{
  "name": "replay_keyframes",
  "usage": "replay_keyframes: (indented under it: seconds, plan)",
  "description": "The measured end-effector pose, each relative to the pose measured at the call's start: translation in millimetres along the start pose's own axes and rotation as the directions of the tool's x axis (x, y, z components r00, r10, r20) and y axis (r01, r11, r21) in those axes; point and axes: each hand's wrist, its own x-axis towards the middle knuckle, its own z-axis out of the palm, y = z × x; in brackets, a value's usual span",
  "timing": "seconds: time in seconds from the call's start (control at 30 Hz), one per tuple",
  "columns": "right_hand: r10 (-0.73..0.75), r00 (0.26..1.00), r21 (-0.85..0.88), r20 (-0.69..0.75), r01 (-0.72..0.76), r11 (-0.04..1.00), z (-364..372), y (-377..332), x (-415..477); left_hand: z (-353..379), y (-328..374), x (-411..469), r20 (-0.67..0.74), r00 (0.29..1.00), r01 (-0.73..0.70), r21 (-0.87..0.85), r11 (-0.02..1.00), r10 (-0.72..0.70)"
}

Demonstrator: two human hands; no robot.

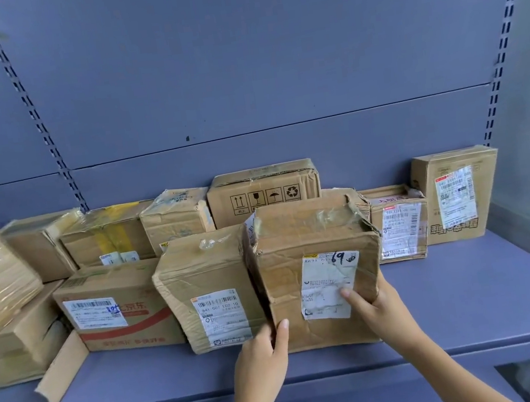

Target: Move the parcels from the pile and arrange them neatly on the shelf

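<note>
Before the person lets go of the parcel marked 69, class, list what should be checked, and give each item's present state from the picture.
1. Left hand grips the parcel marked 69 at its lower left edge: ok.
2. Right hand holds its right side, thumb on the label: ok.
3. Label faces outward: ok.
4. Flush against the neighbouring parcel: not ok, a dark gap shows.
5. Base flat on the shelf: cannot tell.
6. Bare shelf to its right: ok.

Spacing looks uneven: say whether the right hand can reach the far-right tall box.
Probably yes: only bare shelf lies between the right hand and the tall box, once it releases the 69 box.
</note>
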Motion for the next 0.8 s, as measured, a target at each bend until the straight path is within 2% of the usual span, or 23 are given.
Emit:
replay_keyframes:
  seconds: [0.13, 0.2, 0.33, 0.5, 0.8]
  plan:
    - [0.004, 1.000, 0.006, 0.000, -0.004, 1.000, -3, 4, 4, 2, -5, 0, -0.087, 0.990, -0.098, 0.146, 0.984, 0.111]
    - [0.003, 1.000, 0.009, 0.008, -0.003, 1.000, -1, 5, 6, 2, -4, 3, -0.141, 0.984, -0.095, 0.125, 0.988, 0.112]
    - [0.003, 0.999, 0.016, 0.046, -0.004, 1.000, 7, 4, 16, -1, 0, 11, -0.310, 0.951, -0.019, 0.018, 1.000, 0.024]
    - [0.007, 0.998, 0.013, 0.063, -0.008, 1.000, 9, 10, 30, -3, -10, 23, -0.274, 0.958, 0.066, -0.069, 0.995, -0.083]
    - [0.028, 1.000, -0.002, 0.009, -0.028, 1.000, 14, 24, 41, 8, -25, 38, -0.229, 0.969, 0.054, -0.151, 0.987, -0.088]
